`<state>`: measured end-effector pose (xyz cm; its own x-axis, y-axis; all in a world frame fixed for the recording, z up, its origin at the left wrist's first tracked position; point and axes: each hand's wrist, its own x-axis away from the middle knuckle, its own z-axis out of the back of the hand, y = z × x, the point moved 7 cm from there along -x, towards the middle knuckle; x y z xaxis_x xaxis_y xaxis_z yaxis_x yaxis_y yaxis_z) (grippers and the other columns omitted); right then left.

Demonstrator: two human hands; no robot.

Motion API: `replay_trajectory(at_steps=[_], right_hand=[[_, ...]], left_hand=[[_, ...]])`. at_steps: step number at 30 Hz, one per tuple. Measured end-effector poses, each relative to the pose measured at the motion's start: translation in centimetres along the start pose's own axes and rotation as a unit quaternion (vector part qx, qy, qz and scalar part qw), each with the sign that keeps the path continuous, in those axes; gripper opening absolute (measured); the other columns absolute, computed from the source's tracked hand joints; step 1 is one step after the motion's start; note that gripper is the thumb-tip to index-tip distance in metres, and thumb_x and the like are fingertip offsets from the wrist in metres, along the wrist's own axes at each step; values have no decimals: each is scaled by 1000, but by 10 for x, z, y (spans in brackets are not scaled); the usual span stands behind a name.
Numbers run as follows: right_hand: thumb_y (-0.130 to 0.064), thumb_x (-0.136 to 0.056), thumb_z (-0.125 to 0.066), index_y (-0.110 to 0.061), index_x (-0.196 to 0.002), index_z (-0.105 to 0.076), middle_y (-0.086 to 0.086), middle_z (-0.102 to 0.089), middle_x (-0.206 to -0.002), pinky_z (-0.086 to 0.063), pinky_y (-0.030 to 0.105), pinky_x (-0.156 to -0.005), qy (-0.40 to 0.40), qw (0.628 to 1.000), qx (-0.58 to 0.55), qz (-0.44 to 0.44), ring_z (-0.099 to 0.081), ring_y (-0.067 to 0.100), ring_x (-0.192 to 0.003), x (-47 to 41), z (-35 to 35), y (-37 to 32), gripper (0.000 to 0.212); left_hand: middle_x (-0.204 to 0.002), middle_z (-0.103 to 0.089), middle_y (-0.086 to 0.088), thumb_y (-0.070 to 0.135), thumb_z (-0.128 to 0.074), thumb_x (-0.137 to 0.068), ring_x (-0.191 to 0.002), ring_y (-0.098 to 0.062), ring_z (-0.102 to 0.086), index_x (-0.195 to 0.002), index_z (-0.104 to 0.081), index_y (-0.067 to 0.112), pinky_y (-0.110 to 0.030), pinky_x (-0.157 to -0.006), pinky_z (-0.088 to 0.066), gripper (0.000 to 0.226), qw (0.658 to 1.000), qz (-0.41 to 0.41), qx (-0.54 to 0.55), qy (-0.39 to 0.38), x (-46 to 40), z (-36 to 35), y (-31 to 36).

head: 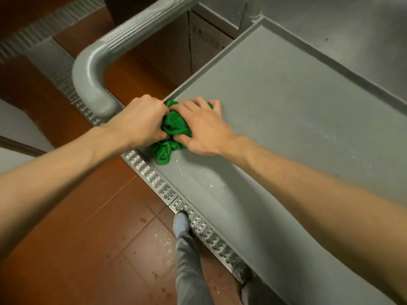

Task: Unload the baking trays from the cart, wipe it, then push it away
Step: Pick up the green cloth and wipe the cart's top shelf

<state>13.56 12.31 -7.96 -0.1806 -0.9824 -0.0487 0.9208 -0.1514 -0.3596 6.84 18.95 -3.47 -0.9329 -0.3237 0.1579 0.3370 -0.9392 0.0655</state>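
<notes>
Grey cart (286,111) is filling most of the view, its flat top shelf running long from lower right up toward upper left, raised lip along the edges. The shelf is carrying only a cloth; pale crumbs and smears are showing on it near the close edge. Curved grey handle (94,69) is looping off the cart's far-left corner, ribbed along its straight run.

Red-brown tiled floor (77,227) is lying below on the left, with a perforated metal drain grate (154,179) running just beside the cart's near edge. One grey shoe (181,223) is touching the grate (trouser leg below it).

Both forearms are reaching in from the bottom corners. Left hand (141,122) is curling tight around one end of the green cloth (174,130), knuckles up. Right hand (202,126) is gripping the other side, thumb tucked under, fingers partly bent over the wad.

Cloth is bunching up between the hands at the shelf's left corner, a loose tail lying toward the near edge.
</notes>
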Motion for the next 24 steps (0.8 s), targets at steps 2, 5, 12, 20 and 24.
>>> replay_trajectory(at_steps=[2, 5, 12, 20, 24], right_hand=[[-47, -77, -59, -22, -134, -49, -1, -56, -133, -24, 44, -97, -13, 1000, -5, 14, -43, 25, -121, 9, -3, -11, 63], [-45, -77, -56, -22, -134, -49, -1, -57, -131, -26, 45, -96, -37, 998, -4, 43, -43, 25, -120, 25, -7, -25, 63], [-49, -75, -54, -26, -130, -52, -5, -59, -123, -31, 49, -93, -69, 993, 1, 98, -46, 23, -114, 76, -3, -35, 60], [-53, -72, -52, -27, -131, -53, -6, -59, -129, -36, 50, -91, -63, 992, 23, 112, -47, 23, -118, 145, 3, -15, 65], [-54, -71, -49, -26, -128, -56, -9, -59, -128, -37, 49, -92, -51, 991, 12, 119, -47, 23, -118, 180, 5, -5, 65]], left_hand=[[-81, -66, -19, 22, -77, -72, -80, -38, -62, -87, -67, 3, -37, -63, -43, 26, 1000, 21, 17, -6, 18, -2, 4], [-71, -66, -16, 21, -76, -72, -68, -33, -60, -80, -68, 4, -37, -62, -51, 21, 996, 72, 44, -15, 45, -7, 12], [-52, -52, -8, 25, -75, -70, -53, -27, -50, -62, -56, 11, -28, -54, -35, 25, 981, 178, 82, -17, 90, -18, 58], [-69, -68, -19, 33, -76, -71, -73, -38, -63, -78, -66, 7, -30, -58, -38, 28, 986, 139, 82, -30, 105, -31, 128], [-71, -68, -21, 39, -75, -72, -77, -41, -64, -75, -66, 8, -32, -58, -37, 33, 992, 99, 75, -30, 109, -33, 165]])
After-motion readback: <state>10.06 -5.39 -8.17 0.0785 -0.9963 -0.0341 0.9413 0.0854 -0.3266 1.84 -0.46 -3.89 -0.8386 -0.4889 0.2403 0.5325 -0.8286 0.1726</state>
